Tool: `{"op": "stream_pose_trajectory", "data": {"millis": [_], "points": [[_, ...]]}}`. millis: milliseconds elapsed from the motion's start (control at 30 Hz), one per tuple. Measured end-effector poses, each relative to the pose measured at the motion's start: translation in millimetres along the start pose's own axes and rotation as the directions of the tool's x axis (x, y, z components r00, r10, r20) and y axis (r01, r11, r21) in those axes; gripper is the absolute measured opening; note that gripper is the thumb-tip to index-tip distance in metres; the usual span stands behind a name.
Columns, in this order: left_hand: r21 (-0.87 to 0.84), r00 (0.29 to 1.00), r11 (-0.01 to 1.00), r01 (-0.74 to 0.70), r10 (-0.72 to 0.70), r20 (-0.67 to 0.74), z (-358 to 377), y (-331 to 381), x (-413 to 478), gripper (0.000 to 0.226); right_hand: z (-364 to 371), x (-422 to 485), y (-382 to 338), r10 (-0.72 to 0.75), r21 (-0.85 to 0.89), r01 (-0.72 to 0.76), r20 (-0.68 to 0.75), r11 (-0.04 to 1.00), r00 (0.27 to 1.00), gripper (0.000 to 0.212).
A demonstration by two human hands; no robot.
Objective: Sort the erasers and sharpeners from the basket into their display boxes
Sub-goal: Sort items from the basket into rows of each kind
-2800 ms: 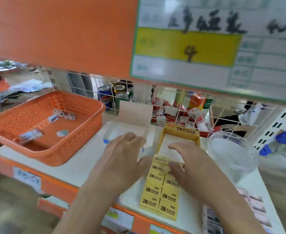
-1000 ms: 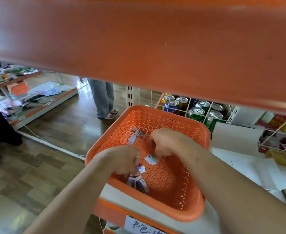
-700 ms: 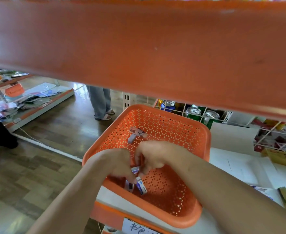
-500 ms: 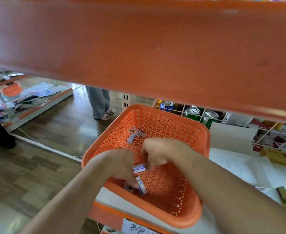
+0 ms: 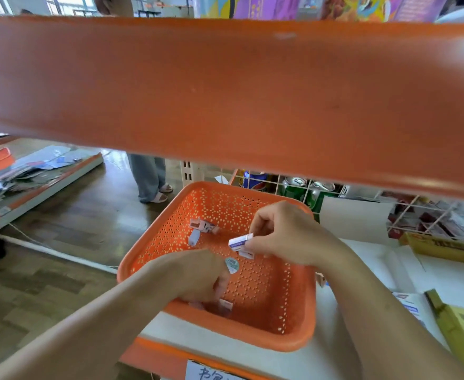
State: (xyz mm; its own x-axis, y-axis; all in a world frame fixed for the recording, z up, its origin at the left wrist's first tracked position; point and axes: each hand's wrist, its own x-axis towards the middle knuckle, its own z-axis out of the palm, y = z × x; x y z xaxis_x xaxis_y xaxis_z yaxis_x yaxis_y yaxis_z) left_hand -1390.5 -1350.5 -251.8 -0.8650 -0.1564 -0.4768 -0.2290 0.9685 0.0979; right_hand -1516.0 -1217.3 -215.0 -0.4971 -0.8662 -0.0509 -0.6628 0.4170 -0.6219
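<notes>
- Head view is half filled by an orange upper shelf edge [image 5: 225,91], blurred and close, and the action is seen beneath it.
- An orange perforated basket [image 5: 217,329] is set on the white shelf [image 5: 252,355], with its near rim close to the shelf's front edge.
- The right hand [image 5: 288,234] is held over the middle of the basket. A small white-and-blue eraser [image 5: 240,241] is pinched between its thumb and fingers, clear of the basket floor.
- A second small white piece [image 5: 246,254] is seen just under that eraser, against the same fingers. Whether it is gripped too cannot be told.
- The left hand [image 5: 195,275] is sunk into the basket's near left corner, with its fingers curled down over small packets [image 5: 225,304] by the near wall. The fingertips are hidden, so a grasp cannot be told.
- A round teal-and-white piece [image 5: 232,265] is seen right at the edge of the left hand.
- Loose pieces [image 5: 204,226] are seen lying on the far left of the basket floor.
- Yellow display boxes [image 5: 463,330] are placed to the right on the shelf, apart from the basket.
- Drink cans [image 5: 293,187] are lined up behind a wire grid beyond the basket.
</notes>
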Motion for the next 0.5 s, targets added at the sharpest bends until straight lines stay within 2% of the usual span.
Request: {"op": "stream_pose_trajectory", "data": {"millis": [67, 167, 267, 367, 433, 500], "points": [[-0.07, 1.0, 0.997, 0.022, -0.022, -0.012, -1, 1, -1, 0.004, -4, -14, 2, -0.019, 0.206, 0.04, -0.104, 0.978, 0.994, 0.016], [-0.036, 0.999, 0.998, -0.049, 0.049, 0.005, -5, 8, -5, 0.016, -8, -31, 6, -0.003, 0.42, 0.102, -0.229, 0.902, 0.973, 0.012], [0.052, 0.998, 0.998, -0.041, 0.038, 0.045, -4, 13, -5, 0.025, -9, -43, 14, 0.028, 0.47, 0.132, -0.32, 0.873, 0.947, 0.007], [0.077, 1.0, 0.997, -0.009, 0.007, 0.021, -6, 21, -1, 0.018, -10, -56, 22, 0.052, 0.461, 0.118, -0.34, 0.879, 0.939, 0.005], [0.064, 0.998, 0.998, -0.005, 0.009, -0.058, -10, 28, 1, 0.009, -11, -66, 26, 0.088, 0.517, 0.094, -0.316, 0.851, 0.945, 0.009], [0.008, 0.979, 1.0, -0.015, 0.016, -0.203, -17, 36, 1, 0.014, -17, -78, 31, 0.149, 0.614, 0.062, -0.285, 0.787, 0.947, 0.01]]}}
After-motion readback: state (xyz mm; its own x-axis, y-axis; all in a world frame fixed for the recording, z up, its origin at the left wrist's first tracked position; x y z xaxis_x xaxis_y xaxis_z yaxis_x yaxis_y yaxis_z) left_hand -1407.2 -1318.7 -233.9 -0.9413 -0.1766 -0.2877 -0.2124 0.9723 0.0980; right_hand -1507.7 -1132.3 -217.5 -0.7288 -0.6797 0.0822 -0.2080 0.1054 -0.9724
